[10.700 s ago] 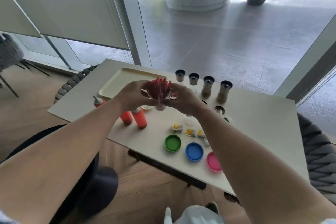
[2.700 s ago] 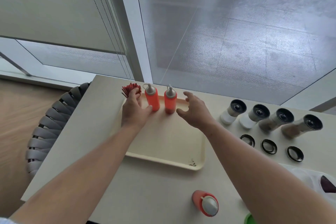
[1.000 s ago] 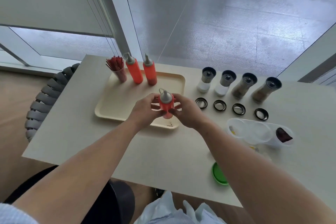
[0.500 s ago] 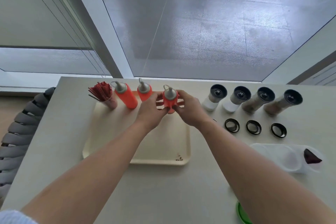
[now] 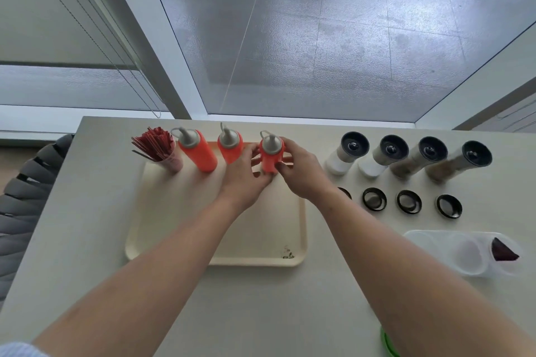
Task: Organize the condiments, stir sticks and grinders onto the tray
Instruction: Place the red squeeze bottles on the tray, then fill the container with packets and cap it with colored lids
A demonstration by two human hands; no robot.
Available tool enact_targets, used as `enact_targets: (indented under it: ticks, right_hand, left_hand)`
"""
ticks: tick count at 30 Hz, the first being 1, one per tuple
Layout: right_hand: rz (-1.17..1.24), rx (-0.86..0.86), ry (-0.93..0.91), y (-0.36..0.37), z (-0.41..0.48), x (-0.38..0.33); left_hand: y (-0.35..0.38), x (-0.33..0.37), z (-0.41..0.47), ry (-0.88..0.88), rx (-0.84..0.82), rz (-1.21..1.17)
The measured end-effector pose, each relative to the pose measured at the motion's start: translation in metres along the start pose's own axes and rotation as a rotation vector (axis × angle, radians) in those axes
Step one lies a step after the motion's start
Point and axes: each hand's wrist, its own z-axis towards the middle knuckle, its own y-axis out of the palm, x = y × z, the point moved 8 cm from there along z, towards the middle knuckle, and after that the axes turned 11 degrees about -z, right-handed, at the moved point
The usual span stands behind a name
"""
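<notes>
A cream tray (image 5: pixel 179 229) lies on the table. At its far edge stand a cup of red stir sticks (image 5: pixel 158 148) and two orange squeeze bottles (image 5: pixel 197 151) (image 5: pixel 230 146). A third orange bottle (image 5: pixel 271 153) stands to their right at the tray's far right corner. My left hand (image 5: pixel 243 177) and my right hand (image 5: pixel 301 171) grip this bottle from both sides. Several grinders (image 5: pixel 346 153) (image 5: pixel 385 156) (image 5: pixel 417 159) (image 5: pixel 458 164) stand in a row on the table right of the tray.
Several black rings (image 5: pixel 374 198) (image 5: pixel 409 201) (image 5: pixel 449 206) lie in front of the grinders. Clear plastic cups (image 5: pixel 464 252) sit at the right, one holding something dark red. A green lid (image 5: pixel 388 345) shows at the bottom edge. A grey chair (image 5: pixel 23 194) stands left of the table.
Both hands lifted the third bottle from the near table and carried it to the tray's far edge, beside the other two. Over the last half second it has settled lower there.
</notes>
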Motion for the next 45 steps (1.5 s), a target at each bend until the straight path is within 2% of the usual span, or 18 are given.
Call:
enact_targets:
  ticks: [8,16,26,31,40,45]
  right_hand:
    - [-0.035,0.003,0.067,-0.006,-0.024,0.010]
    - [-0.026,0.033,0.057,-0.028,-0.090,0.030]
    - [-0.017,0.094,-0.038,-0.078,-0.221,0.087]
    - [-0.003,0.133,-0.008,-0.104,-0.281,0.139]
    - [-0.065,0.211,0.107,-0.148,-0.343,0.235]
    - [-0.200,0.219,0.096,-0.149,-0.347,0.266]
  left_hand:
    - [-0.001,-0.009,-0.025,-0.069,0.050,0.082]
    - [0.017,-0.017,-0.087,-0.132,0.118,0.158]
    - [0.120,0.001,-0.198,-0.075,0.108,0.240]
    - [0.189,0.008,-0.241,-0.036,0.044,0.242]
    - [0.291,0.010,-0.266,0.056,-0.123,0.418]
    - [0.308,-0.002,-0.254,0.047,-0.080,0.572]
